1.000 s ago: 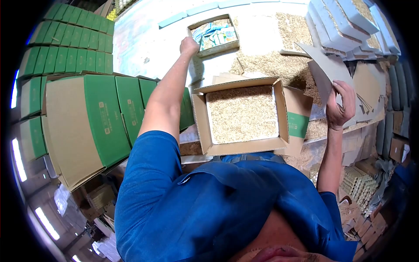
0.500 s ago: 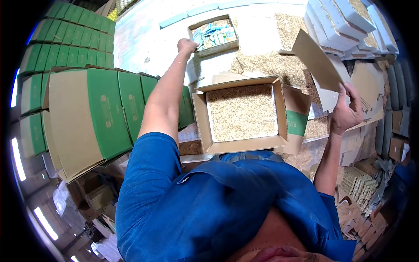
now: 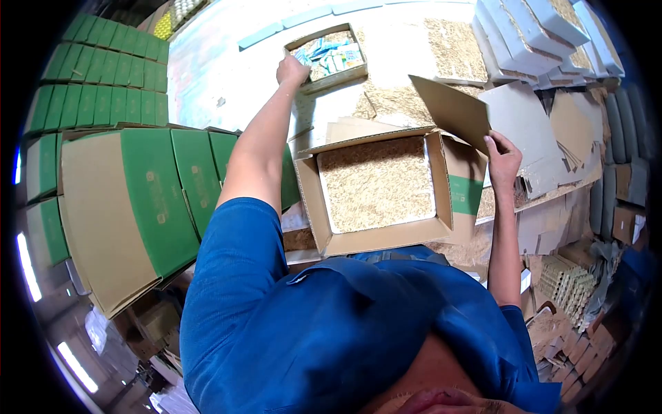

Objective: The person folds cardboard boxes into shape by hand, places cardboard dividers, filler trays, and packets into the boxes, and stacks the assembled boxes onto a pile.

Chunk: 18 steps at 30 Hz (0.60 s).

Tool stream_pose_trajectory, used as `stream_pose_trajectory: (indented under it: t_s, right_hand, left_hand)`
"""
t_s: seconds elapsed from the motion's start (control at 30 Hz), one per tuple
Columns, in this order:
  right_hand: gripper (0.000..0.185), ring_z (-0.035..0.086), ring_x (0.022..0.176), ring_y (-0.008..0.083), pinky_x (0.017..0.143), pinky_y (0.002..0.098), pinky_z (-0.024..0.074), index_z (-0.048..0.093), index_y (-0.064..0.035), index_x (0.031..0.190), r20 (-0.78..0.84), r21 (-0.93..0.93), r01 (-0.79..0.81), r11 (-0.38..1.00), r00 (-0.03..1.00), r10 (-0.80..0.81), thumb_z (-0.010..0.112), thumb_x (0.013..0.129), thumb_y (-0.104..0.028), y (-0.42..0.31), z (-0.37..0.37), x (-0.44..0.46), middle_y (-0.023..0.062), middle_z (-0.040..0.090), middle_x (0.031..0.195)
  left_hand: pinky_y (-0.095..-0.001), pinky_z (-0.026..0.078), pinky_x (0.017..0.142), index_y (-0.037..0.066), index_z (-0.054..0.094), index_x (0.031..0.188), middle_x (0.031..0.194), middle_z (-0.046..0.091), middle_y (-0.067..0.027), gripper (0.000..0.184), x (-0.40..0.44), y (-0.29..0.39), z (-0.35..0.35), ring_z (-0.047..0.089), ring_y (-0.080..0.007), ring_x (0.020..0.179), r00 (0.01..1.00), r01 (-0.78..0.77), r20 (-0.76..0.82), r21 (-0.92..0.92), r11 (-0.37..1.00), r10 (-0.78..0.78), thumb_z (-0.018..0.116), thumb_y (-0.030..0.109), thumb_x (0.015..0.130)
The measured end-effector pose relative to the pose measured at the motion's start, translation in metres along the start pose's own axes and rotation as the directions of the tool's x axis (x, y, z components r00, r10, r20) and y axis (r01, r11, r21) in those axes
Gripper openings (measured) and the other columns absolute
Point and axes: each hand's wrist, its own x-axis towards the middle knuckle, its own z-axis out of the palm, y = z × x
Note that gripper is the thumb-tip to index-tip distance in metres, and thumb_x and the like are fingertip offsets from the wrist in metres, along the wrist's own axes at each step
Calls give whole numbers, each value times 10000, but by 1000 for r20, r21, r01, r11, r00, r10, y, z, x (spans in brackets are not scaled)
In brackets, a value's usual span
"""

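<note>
My right hand (image 3: 505, 159) grips the edge of a flat brown cardboard sheet (image 3: 452, 110), which is tilted up beyond the right side of an open carton. The open carton (image 3: 386, 245) stands in front of my body and holds a white-edged tray filled with tan shavings (image 3: 376, 183). At the left edge of a small box (image 3: 336, 80) is my left hand (image 3: 292, 71), its fingers closed by the blue and white packets (image 3: 331, 56). Whether a packet is between those fingers is hidden.
Green and brown cartons (image 3: 165, 186) stand in rows at the left. White foam trays (image 3: 510, 41) are piled at the back right, near grey sheets (image 3: 524, 131). Loose shavings (image 3: 393, 103) lie behind the open carton. Egg trays (image 3: 567, 286) sit low on the right.
My right hand has lifted the cardboard sheet off the pile at the right and brought it left, beside the open carton. My left hand has stayed by the packet box.
</note>
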Motion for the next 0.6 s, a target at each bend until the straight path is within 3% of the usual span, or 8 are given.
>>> stream_pose_trajectory:
  t_s: [0.17, 0.23, 0.3, 0.37, 0.43, 0.5, 0.57, 0.6]
  right_hand:
    - [246, 675, 951, 168, 896, 289, 501, 729, -30, 1080, 96, -105, -88, 991, 991, 98, 701, 868, -152, 24, 8, 6, 116, 734, 1024]
    - [353, 654, 1081, 224, 972, 320, 484, 693, -48, 1168, 287, -249, 32, 968, 957, 42, 728, 845, -186, 15, 23, 5, 154, 696, 1147]
    - [571, 555, 1250, 283, 1082, 374, 406, 624, -64, 1274, 429, -315, 131, 940, 903, 18, 795, 775, -283, 14, 36, 6, 188, 584, 1329]
    - [629, 519, 1288, 293, 1107, 381, 380, 600, -68, 1304, 339, -424, 215, 880, 939, -66, 808, 751, -283, 20, 54, 10, 197, 552, 1365]
    - [650, 509, 1297, 293, 1114, 381, 371, 582, -67, 1324, 391, -374, 239, 896, 917, -82, 805, 750, -273, 6, 63, 24, 200, 544, 1372]
    - [671, 500, 1306, 294, 1121, 382, 363, 563, -67, 1345, 438, -326, 252, 911, 894, -91, 802, 749, -264, -4, 74, 34, 203, 537, 1379]
    - [676, 498, 1307, 299, 1121, 382, 364, 550, -59, 1357, 726, -197, 39, 980, 678, 119, 788, 760, -267, -10, 89, 47, 195, 536, 1384]
    - [682, 509, 1294, 303, 1109, 380, 381, 541, -66, 1370, 770, -200, 79, 977, 630, 107, 782, 774, -293, -9, 97, 51, 177, 539, 1388]
  left_hand:
    - [-389, 553, 805, -30, 729, 887, 963, 706, -223, 291, 15, -7, 6, 699, -326, 896, 995, 38, -87, -65, 997, -43, 729, 217, 732]
    - [-375, 543, 857, -45, 702, 962, 1036, 699, -206, 279, 10, -10, -4, 687, -310, 984, 996, 40, 79, -90, 995, -33, 699, 161, 774]
    - [-367, 546, 837, -43, 707, 932, 1002, 707, -202, 281, 8, -17, -4, 696, -297, 951, 994, 87, 86, -170, 982, -74, 743, 165, 747]
    - [-360, 549, 817, -42, 711, 902, 967, 714, -197, 288, 7, -23, -3, 705, -283, 918, 989, 132, 95, -249, 959, -112, 786, 170, 721]
    - [-344, 554, 766, -33, 717, 849, 889, 723, -174, 322, 7, -27, -3, 713, -253, 821, 977, 200, 135, -336, 920, -163, 867, 173, 654]
    - [-337, 556, 690, -52, 711, 834, 840, 714, -159, 260, 12, -35, 4, 697, -226, 758, 977, 195, 153, -384, 903, -146, 843, 131, 703]
    - [-331, 559, 615, -71, 705, 818, 790, 704, -143, 206, 19, -43, 13, 682, -198, 694, 978, 187, 167, -434, 881, -125, 818, 88, 752]
    - [-327, 569, 603, -75, 702, 832, 793, 702, -142, 188, 20, -45, 14, 682, -196, 689, 974, 194, 202, -483, 854, -107, 803, 68, 765]
